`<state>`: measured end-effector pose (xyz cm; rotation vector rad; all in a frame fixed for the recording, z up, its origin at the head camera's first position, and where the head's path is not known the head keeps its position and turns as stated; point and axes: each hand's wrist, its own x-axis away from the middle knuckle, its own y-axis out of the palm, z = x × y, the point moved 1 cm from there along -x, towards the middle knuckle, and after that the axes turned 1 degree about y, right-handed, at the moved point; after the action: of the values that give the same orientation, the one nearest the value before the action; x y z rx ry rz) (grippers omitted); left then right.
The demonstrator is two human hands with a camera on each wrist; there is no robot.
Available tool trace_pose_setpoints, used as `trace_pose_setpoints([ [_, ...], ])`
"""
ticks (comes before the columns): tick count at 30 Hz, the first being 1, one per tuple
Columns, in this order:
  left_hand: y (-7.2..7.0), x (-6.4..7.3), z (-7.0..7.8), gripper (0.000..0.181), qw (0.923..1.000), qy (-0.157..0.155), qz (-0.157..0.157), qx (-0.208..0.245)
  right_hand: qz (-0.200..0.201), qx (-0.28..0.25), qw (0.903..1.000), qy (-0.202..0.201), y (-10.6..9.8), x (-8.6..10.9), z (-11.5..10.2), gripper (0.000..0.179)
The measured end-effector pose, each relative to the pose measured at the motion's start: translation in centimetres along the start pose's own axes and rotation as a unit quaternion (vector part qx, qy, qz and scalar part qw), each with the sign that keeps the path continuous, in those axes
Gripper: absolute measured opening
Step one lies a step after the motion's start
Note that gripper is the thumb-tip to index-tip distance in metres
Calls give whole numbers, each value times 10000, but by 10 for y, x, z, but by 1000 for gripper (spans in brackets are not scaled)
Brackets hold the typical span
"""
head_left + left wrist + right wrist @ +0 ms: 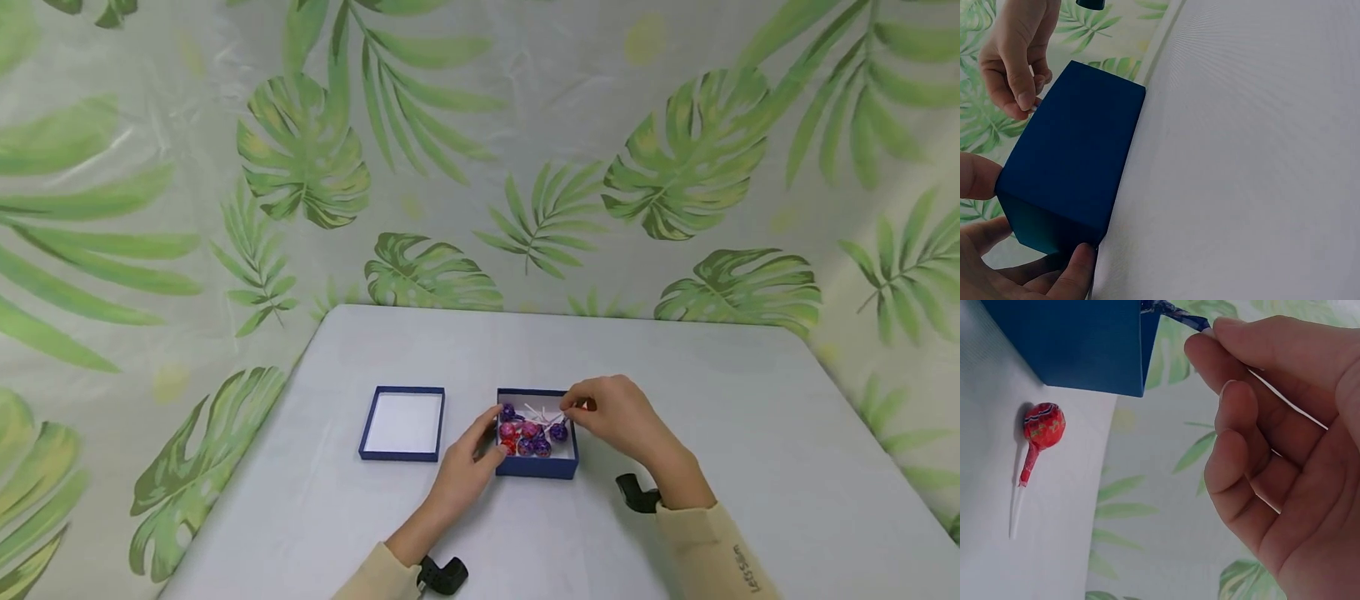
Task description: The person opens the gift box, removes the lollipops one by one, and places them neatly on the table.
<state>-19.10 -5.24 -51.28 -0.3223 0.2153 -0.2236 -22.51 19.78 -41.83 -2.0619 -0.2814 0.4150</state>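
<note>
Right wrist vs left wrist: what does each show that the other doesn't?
Only right wrist: a red lollipop lying on the table, and the pinched lollipop's blue wrapper.
Only left wrist: the left grip holding one end of the box.
Both: the box, the right grip, the table and the leafy cloth.

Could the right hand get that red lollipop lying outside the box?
Probably yes: the red lollipop lies on the table with nothing visible blocking it, though the right hand pinches another lollipop and may need to release that first.
</note>
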Motion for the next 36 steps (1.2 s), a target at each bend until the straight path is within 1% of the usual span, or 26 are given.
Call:
trace_pose_setpoints([
  [3, 0, 1, -1, 58, 10000, -2, 38, -9, 44, 10, 10000, 38, 0, 1, -1, 9],
  [7, 1, 0, 0, 58, 10000, 65, 2, 31, 101, 28, 9999, 112, -2, 4, -1, 10],
  [11, 4, -1, 0, 59, 9999, 78, -43, 76, 146, 36, 9998, 92, -6, 6, -3, 10],
  [18, 3, 0, 2, 58, 10000, -30, 1, -17, 275, -68, 9994, 176, -16, 4, -11, 11],
  [25, 3, -1, 0, 58, 10000, -43, -1, -39, 431, -25, 9989, 174, -25, 4, -15, 10],
  [32, 3, -2, 3, 59, 10000, -37, 43, -76, 822, 105, 9964, 187, -34, 8, -11, 7],
  [36, 3, -2, 3, 59, 9999, -70, 40, -90, 1033, 38, 9941, 323, -37, 13, -6, 7],
])
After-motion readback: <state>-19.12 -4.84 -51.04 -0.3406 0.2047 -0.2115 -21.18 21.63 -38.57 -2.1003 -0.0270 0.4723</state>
